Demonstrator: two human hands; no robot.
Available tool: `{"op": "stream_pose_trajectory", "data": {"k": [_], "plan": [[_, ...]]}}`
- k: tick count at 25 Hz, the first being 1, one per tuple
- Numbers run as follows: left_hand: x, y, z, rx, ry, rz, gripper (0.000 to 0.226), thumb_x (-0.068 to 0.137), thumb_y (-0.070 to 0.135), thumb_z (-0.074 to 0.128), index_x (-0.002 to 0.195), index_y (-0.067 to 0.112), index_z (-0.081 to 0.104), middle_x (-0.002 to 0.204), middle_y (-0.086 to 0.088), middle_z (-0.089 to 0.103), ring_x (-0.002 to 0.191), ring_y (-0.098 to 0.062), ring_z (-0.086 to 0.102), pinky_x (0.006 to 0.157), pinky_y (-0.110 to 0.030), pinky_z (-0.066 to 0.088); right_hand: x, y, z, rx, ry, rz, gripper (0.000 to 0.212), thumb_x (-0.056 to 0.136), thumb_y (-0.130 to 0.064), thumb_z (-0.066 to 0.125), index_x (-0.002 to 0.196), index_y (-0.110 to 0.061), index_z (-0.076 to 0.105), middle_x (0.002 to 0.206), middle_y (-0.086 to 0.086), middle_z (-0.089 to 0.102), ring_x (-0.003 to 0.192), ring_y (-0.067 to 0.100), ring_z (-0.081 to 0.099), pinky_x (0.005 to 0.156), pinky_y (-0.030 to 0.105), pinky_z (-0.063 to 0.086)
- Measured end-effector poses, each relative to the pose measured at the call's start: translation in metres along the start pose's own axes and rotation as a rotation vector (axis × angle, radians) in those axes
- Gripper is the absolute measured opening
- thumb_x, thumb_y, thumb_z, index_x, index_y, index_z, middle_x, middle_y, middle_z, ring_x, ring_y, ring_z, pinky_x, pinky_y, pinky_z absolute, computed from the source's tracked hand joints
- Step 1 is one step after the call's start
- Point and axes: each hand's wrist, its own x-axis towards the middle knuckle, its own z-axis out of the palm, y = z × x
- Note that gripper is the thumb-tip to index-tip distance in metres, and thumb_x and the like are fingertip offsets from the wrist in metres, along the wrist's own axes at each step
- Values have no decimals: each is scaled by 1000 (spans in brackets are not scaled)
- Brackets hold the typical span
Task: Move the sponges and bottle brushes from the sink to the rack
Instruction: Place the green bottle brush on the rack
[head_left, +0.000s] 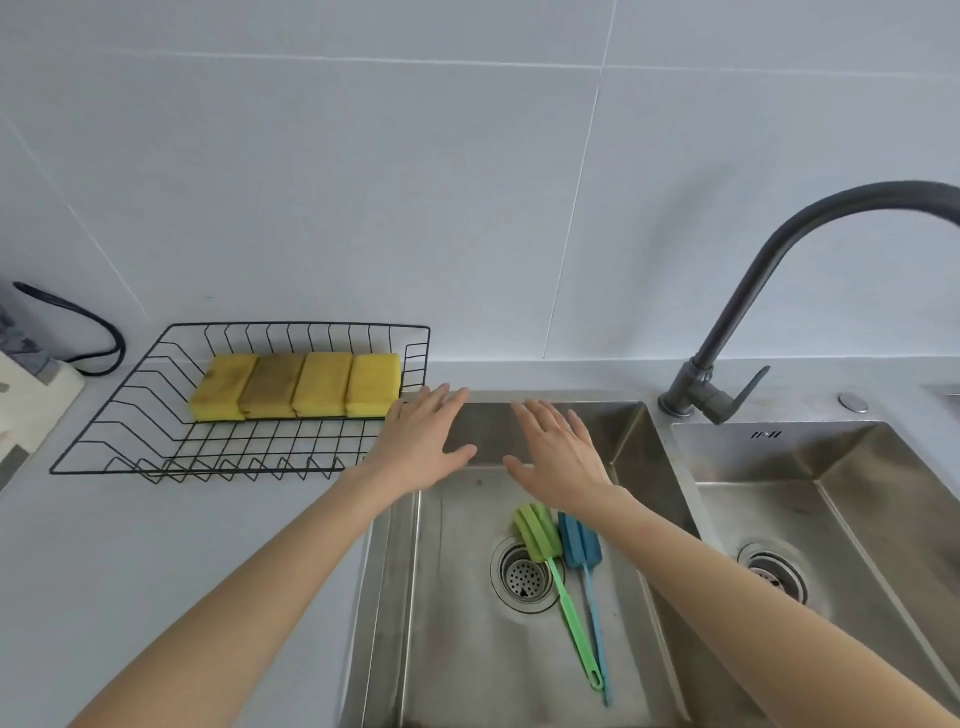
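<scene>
While both hands, left hand and right hand, are hovering spread and empty, the green brush and blue brush, lying touching over the drain, are risking a tangled, fumbled pickup.

Bare rack front below sponges

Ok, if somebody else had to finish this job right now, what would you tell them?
Left hand: open, empty, over the sink's left edge by the rack.
Right hand: open, empty, above the left sink basin.
Done: four yellow sponges sit in a row in the black wire rack.
Left: the green bottle brush and blue bottle brush lie side by side in the basin by the drain. Move both to the rack.
</scene>
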Motion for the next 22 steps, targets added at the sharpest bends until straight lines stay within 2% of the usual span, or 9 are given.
{"op": "stream_pose_trajectory", "data": {"k": [3,7,14,18,22], "plan": [[6,23,26,-3,-48,32,73,87,42,48,145,21,9,157,-6,13,144,-23,10,119,-44,11,-9,29,9,54,-42,40,67,92,-30,45,149,-15,12,158,4,17,147,17,10,120,35,6],[11,43,60,-7,-132,32,73,87,41,49,145,22,9,157,-5,13,145,-23,10,119,-43,10,-20,59,32,100,-105,87,63,92,-29,45,147,-13,20,153,7,30,141,23,29,116,35,21],[25,60,115,17,-273,68,71,87,35,51,145,20,13,156,-5,15,144,-24,14,118,-44,13,-30,95,91,201,-293,228,49,92,-23,46,137,-10,34,135,11,46,122,31,48,93,41,45],[42,60,146,79,-315,89,69,87,34,52,144,20,16,155,-6,17,143,-26,17,118,-47,13,-30,103,121,241,-406,310,35,94,-21,43,125,-5,46,125,15,51,111,34,54,83,38,48],[57,59,171,122,-357,139,64,89,27,50,144,19,18,155,-6,17,143,-29,14,117,-45,14,-35,108,147,271,-490,351,32,92,-15,43,121,-2,47,126,17,51,112,36,54,87,40,47]]}}
